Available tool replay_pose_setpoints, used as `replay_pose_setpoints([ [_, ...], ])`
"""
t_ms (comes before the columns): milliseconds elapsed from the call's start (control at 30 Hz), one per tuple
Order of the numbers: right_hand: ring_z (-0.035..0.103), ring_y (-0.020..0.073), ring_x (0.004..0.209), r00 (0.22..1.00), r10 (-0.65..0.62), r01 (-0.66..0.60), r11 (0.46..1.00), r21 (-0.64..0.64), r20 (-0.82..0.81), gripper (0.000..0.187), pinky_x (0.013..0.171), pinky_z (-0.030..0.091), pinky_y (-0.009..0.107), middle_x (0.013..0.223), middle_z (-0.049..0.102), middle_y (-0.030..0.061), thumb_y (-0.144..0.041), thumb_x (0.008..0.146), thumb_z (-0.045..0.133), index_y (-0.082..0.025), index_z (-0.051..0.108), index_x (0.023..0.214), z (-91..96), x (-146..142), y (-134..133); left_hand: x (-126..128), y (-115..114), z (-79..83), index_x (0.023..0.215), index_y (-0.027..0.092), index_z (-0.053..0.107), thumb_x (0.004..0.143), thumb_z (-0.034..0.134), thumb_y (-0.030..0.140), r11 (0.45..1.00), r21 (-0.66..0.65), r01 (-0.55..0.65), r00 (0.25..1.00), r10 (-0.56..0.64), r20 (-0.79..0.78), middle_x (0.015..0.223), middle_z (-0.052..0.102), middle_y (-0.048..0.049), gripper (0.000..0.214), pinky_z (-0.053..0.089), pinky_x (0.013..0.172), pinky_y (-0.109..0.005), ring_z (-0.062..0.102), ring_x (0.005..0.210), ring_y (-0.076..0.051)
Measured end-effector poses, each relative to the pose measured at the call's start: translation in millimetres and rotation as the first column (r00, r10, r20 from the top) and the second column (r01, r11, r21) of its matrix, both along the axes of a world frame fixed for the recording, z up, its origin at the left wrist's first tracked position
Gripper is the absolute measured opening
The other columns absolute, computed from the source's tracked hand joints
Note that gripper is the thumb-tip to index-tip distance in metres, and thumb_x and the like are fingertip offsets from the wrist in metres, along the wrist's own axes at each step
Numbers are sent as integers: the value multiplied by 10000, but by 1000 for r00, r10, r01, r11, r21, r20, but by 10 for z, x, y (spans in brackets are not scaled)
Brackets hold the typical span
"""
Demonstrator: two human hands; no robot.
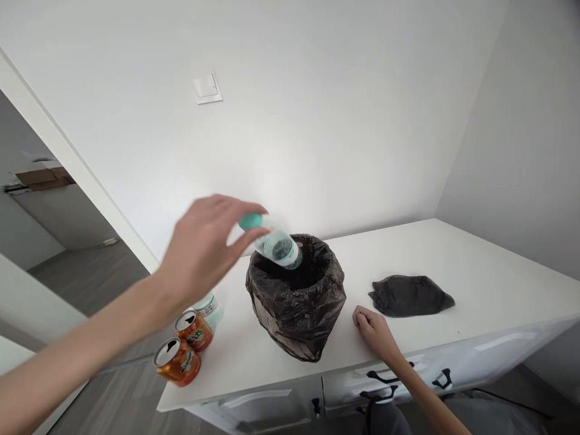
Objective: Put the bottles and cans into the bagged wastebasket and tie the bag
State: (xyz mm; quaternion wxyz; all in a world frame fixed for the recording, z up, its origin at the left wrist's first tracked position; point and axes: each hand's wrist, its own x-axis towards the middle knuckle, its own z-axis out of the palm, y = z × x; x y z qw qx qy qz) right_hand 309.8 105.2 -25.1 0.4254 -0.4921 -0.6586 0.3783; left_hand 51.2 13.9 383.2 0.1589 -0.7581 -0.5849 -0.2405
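Observation:
My left hand [212, 241] pinches a clear plastic bottle [280, 246] near its green cap. The bottle is tilted, its base dipping into the mouth of a bin lined with a black plastic bag [299, 320]. Closed in a loose fist, my right hand [372, 329] rests on the white cabinet top, right of the bin; nothing shows in it. Beneath my left forearm stand two opened orange drink cans [177, 362], and behind them is another clear bottle [209, 307], partly hidden by my wrist.
A folded black plastic bag [410, 296] lies flat on the white cabinet top [489, 266], right of the bin. Black handles [383, 377] stick out from the cabinet front. A white wall with a light switch [207, 88] rises behind, and a doorway opens at left.

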Motion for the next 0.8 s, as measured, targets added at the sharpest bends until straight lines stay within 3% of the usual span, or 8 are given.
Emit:
replay_pose_setpoints([
  [100,446,178,603,1000,2,-2,1000,7,12,216,614,305,291,593,464,-19,-331,848,415,-241,476,662,-49,18,25,-1,186,-371,1181,273,697,1007,418,662,985,-142,101,984,-120,-132,1174,722,-50,510,395,1118,-553,598,1266,-342],
  [200,454,181,609,1000,-3,3,1000,19,10,216,619,314,291,592,476,-14,-327,844,413,-242,476,655,-19,13,29,-116,451,-618,1162,297,707,990,401,703,955,-286,76,979,-125,-159,1121,751,-47,536,481,1011,-480,671,1109,-317],
  [333,441,174,597,1000,-6,6,1000,14,3,207,612,305,289,581,471,-20,-314,826,413,-242,475,643,51,-3,21,-165,688,-733,1125,327,734,944,485,713,911,-412,22,976,-109,-189,943,767,-24,494,524,843,-402,704,841,-272],
  [533,424,164,582,1000,2,-2,1000,9,-10,207,602,302,289,587,445,-27,-292,838,410,-242,466,645,60,5,24,-70,831,-879,1085,343,780,893,647,559,883,-469,9,953,-149,-263,929,786,-17,318,529,810,-390,722,863,-284],
  [667,425,167,586,1000,-6,6,1000,17,-9,207,599,304,287,582,441,-26,-288,836,409,-245,457,639,80,1,17,-113,934,-1032,1017,337,813,865,660,612,834,-541,108,960,-228,-160,984,806,-8,349,536,936,-402,733,943,-275],
  [733,421,166,583,1000,-10,10,1000,16,-6,208,597,303,287,580,438,-27,-286,833,405,-246,457,637,101,-8,8,-191,982,-1094,1007,334,822,886,625,660,812,-550,193,949,-298,-107,1092,806,-10,400,476,1091,-430,699,1142,-290],
  [800,412,163,574,1000,-15,16,1000,13,-7,208,595,298,288,577,429,-30,-285,831,400,-246,457,635,119,-16,-3,-291,1009,-1140,1078,327,812,934,550,694,825,-505,252,940,-333,-73,1263,766,-21,473,352,1228,-477,569,1379,-301],
])
